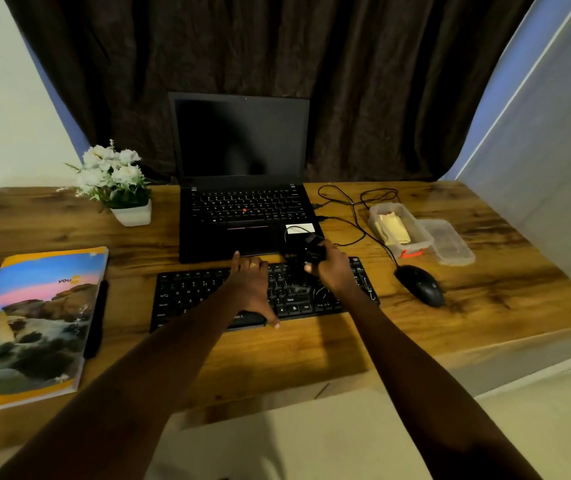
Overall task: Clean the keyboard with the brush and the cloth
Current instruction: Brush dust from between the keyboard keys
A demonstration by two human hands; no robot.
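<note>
A black external keyboard (190, 294) lies on the wooden desk in front of the laptop. My left hand (253, 285) rests flat on the keyboard's middle, fingers spread, thumb at its front edge. My right hand (332, 266) hovers over the keyboard's upper right part and is closed around a small dark object (311, 251), probably the brush; its shape is hard to make out. A yellowish cloth (393, 226) lies folded inside a clear plastic box (415, 242) at the right.
An open black laptop (242, 202) stands behind the keyboard. A black mouse (421, 285) with a looped cable (353, 209) sits right, beside the box's lid (448, 242). A flower pot (131, 213) stands at the back left, a colourful book (31, 323) and pen (96, 320) at the left.
</note>
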